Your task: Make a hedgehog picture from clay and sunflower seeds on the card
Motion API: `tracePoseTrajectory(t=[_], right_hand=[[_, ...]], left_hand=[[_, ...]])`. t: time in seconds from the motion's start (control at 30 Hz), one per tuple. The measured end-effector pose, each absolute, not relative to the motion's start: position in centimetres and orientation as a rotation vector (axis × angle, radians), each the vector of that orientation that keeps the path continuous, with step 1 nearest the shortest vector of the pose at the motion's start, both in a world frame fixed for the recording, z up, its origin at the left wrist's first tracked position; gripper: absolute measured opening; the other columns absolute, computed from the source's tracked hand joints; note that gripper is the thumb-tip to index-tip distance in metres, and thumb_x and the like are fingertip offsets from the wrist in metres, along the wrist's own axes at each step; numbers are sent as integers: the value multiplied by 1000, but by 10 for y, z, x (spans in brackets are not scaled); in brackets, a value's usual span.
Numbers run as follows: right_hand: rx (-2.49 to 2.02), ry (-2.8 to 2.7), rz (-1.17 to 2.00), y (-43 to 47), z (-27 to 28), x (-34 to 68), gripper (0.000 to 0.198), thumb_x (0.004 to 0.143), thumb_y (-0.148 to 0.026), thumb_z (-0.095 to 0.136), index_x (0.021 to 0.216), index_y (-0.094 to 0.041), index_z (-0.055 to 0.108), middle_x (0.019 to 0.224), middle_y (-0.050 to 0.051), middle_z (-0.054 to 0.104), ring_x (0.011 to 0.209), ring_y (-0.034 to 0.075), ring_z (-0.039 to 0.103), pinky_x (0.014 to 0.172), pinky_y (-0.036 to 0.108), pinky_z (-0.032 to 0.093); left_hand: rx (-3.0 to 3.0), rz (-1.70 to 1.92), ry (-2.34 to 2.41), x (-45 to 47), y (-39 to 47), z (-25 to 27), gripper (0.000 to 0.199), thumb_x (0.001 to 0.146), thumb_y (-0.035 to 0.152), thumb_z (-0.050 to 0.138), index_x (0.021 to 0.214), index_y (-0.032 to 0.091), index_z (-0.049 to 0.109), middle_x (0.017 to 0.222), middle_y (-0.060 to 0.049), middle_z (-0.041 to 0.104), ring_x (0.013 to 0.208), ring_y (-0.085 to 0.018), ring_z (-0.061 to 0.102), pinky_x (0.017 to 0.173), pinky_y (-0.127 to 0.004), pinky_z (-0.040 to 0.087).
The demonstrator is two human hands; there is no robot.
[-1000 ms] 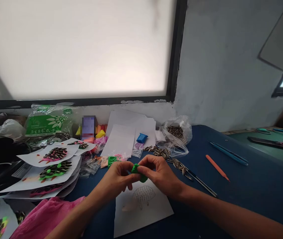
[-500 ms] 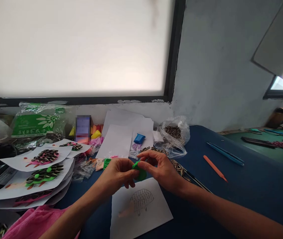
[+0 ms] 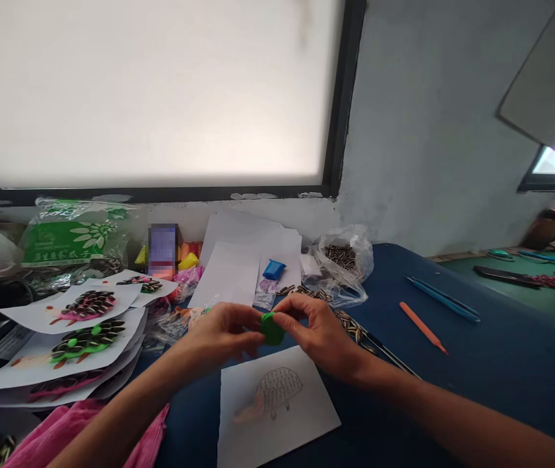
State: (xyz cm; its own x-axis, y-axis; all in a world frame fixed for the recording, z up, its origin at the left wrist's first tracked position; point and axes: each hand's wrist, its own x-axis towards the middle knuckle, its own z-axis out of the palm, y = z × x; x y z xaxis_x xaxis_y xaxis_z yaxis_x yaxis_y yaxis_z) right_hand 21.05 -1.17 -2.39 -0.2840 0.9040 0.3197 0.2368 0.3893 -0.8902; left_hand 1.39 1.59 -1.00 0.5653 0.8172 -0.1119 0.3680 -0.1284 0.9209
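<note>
A flattened lump of green modelling clay (image 3: 272,329) is pinched between the thumb and fingers of my right hand (image 3: 314,330). My left hand (image 3: 221,335) is slightly blurred, its thumb and fingertips closed at the left edge of the clay. Below my hands lies a white sheet (image 3: 301,432) bearing a pencil hedgehog drawing (image 3: 281,387). The drawing's body is filled with small marks, and its snout is covered in a peach colour. Sunflower seeds (image 3: 353,327) lie just behind my right hand, partly hidden by it.
Stacked hedgehog pictures (image 3: 87,341) made with seeds lie left, near a pink cloth (image 3: 143,439). Behind are white papers (image 3: 226,273), a blue clay packet (image 3: 274,269) and a bag of seeds (image 3: 340,257). An orange tool (image 3: 422,327) and blue tweezers (image 3: 443,299) lie right.
My left hand has shifted slightly left, and its grip on the clay has changed. More of the green clay shows between my hands. The right hand stays nearly in place.
</note>
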Motion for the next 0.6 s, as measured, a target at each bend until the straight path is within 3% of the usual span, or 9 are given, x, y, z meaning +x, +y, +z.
tracePoseTrajectory(t=[0.07,0.13,0.27,0.37,0.47,0.6], right_hand=[[-1005,-1608,1087,-9,-22,211,17,89,-31,60,83,-16,63,79,4,64,73,15,60,70,30,50],[-1019,-1443,1297,-7,-22,210,15,86,-29,61,80,-16,59,78,4,63,71,15,61,71,31,52],[-1098,-1181,1591,-4,-25,210,6,84,-21,52,89,-18,53,76,2,62,67,15,63,62,30,53],[-1186,-1143,1607,-3,-26,212,16,85,-18,41,93,-18,55,71,-1,57,57,12,57,50,23,46],[-1222,-1169,1610,-2,-24,212,26,91,-30,36,81,-17,55,66,-1,51,51,10,49,45,21,40],[-1229,-1283,1558,5,-26,203,34,91,-39,49,65,-18,45,59,-4,47,44,6,40,40,18,34]], left_hand=[[1840,676,1237,0,25,-9,32,73,42,62,91,18,72,85,-7,75,69,-22,66,61,-30,49],[2031,827,1514,-15,35,-15,31,77,39,57,95,19,72,98,-11,75,84,-27,68,73,-35,50],[2419,598,1708,-33,48,-36,39,83,31,51,116,17,67,121,-15,68,112,-34,59,93,-44,43],[2553,468,1674,-33,48,-43,33,83,29,52,107,14,69,114,-18,69,108,-36,58,93,-46,41],[2564,501,1654,-29,45,-41,19,78,25,56,90,17,68,100,-16,70,98,-36,58,85,-45,41],[2528,563,1645,-27,43,-34,10,77,22,56,84,20,63,88,-11,68,90,-32,59,79,-42,42]])
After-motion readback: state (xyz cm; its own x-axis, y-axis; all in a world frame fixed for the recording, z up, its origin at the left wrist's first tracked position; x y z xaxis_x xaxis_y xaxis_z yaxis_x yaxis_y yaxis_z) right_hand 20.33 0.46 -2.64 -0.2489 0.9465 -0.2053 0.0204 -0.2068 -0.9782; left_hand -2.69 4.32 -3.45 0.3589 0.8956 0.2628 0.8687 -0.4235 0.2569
